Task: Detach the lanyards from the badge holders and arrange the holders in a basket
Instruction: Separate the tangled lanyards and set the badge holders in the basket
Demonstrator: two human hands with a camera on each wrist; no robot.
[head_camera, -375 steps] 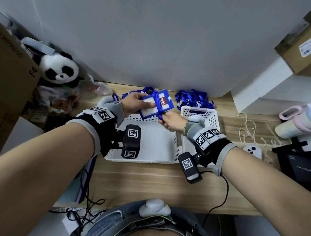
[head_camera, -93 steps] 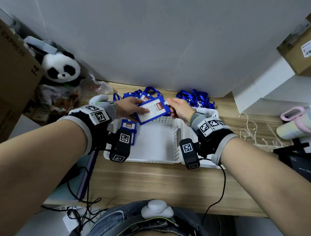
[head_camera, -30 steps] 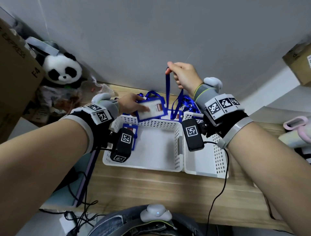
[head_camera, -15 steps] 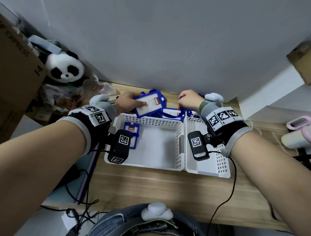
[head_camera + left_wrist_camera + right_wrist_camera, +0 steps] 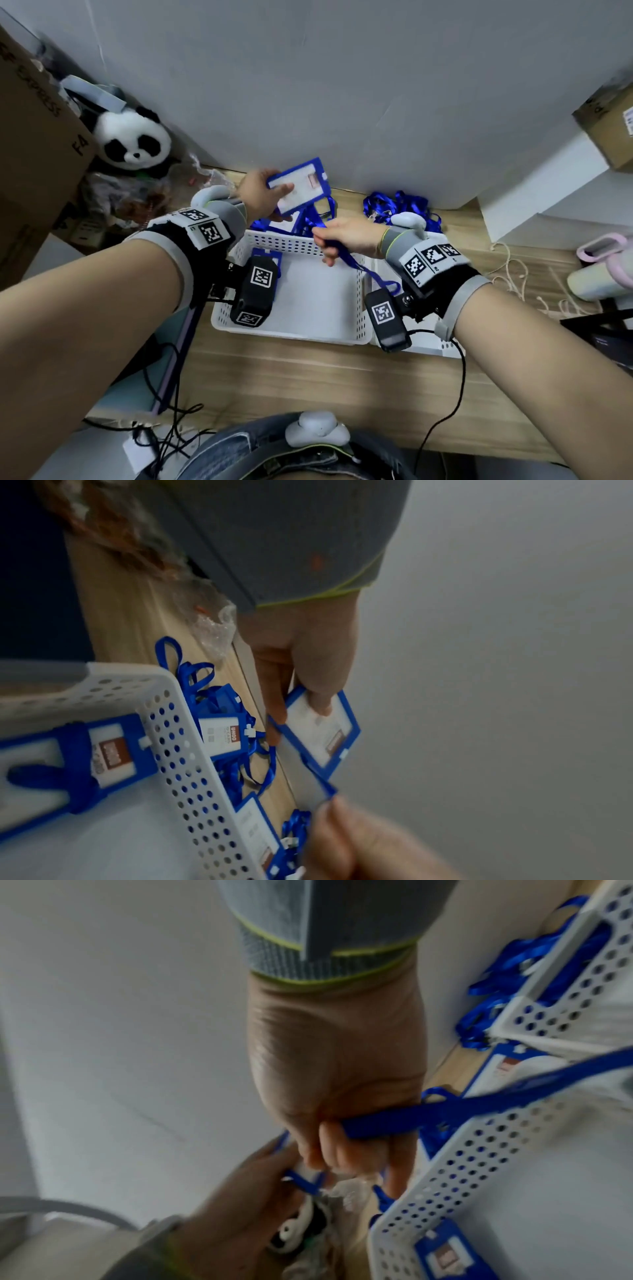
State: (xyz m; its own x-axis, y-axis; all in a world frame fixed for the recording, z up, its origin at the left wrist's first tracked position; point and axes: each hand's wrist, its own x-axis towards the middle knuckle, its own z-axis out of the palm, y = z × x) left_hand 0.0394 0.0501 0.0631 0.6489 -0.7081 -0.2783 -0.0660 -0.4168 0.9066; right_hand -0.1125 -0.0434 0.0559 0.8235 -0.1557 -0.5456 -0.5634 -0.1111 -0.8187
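Inside the basket (image 5: 239, 240) one holder (image 5: 265, 257) lies, while the left hand (image 5: 257, 197) grips another badge holder (image 5: 298, 192), right hand (image 5: 346, 234) clutching its lanyard (image 5: 363, 270), more tangled behind

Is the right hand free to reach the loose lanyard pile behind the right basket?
Probably not yet. The right hand is gripping a blue lanyard trailing over the baskets. The pile itself lies uncovered on the desk close behind it, so once that strap is released, nothing appears to block it.

Head view: soft, even indoor light, faint shadows lying under the forearms, wide-angle bending straight lines at the edges. Both wrist views are running dim and greyish, motion-blurred, nearest objects out of focus.
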